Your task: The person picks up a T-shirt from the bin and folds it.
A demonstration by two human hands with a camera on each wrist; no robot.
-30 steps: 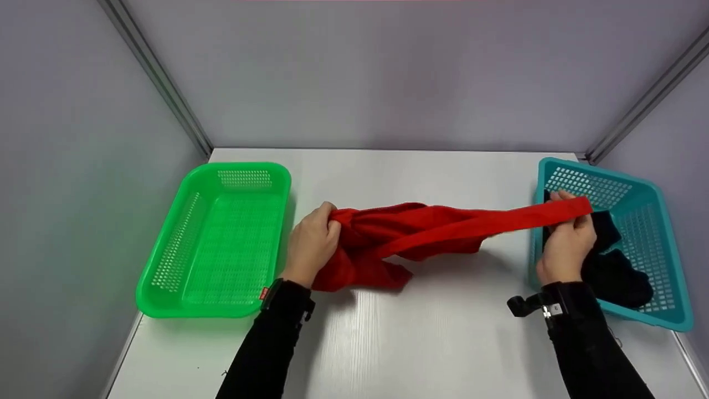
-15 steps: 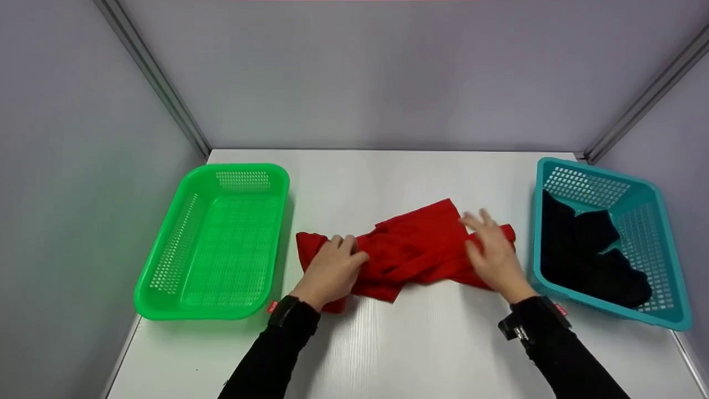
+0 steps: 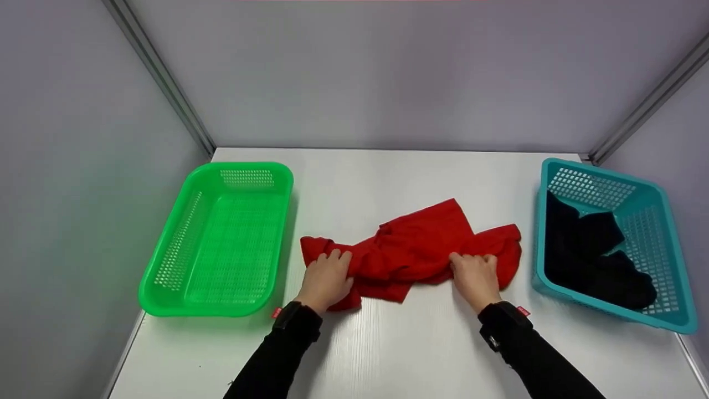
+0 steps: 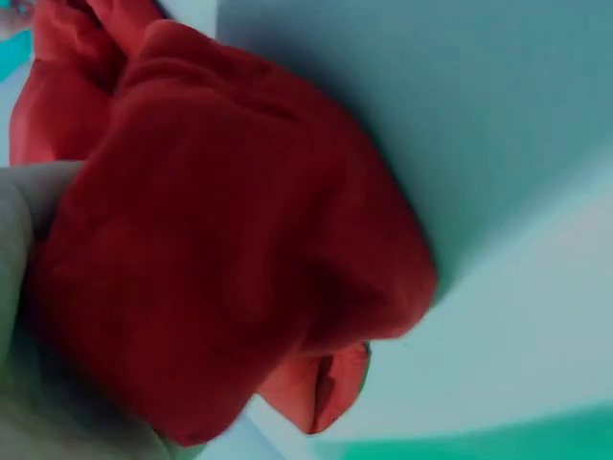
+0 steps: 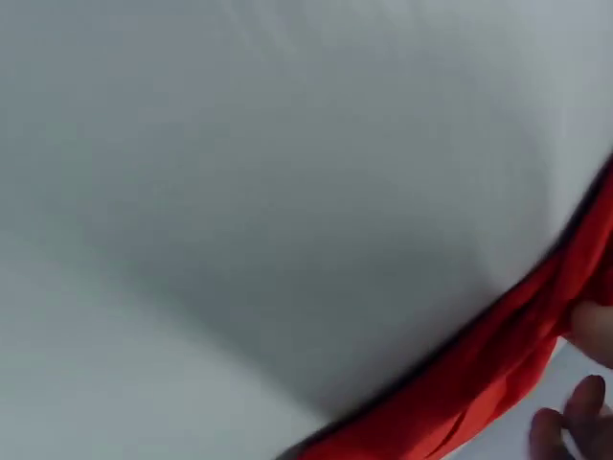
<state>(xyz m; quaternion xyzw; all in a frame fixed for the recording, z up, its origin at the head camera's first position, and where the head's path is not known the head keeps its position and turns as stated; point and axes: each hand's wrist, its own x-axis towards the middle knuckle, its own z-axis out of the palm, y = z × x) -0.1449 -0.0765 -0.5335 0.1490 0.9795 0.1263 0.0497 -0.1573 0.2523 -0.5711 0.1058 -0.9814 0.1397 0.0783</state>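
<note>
A crumpled red garment [image 3: 421, 244] lies across the middle of the white table; its exact kind cannot be made out in its folds. Over its left part, my left hand [image 3: 325, 281] grips the fabric with curled fingers. The left wrist view shows a bunched fold of the red garment [image 4: 230, 240] beside the thumb [image 4: 43, 187]. My right hand [image 3: 475, 277] pinches the garment's near edge, right of its middle. In the right wrist view, one fingertip [image 5: 594, 331] presses on the red fabric [image 5: 460, 383], while other fingers are partly cut off by the frame.
A green plastic basket [image 3: 285, 233] with nothing in it stands on the left. At the right is a teal basket [image 3: 673, 266] holding black cloth items [image 3: 587, 266]. Grey panels [image 3: 388, 72] enclose the table [image 3: 388, 354] at the back and sides.
The garment, earlier stretched between both hands toward the teal basket, now lies on the table. The right hand let go of its strip, came left and took the near edge; the left hand shifted its hold.
</note>
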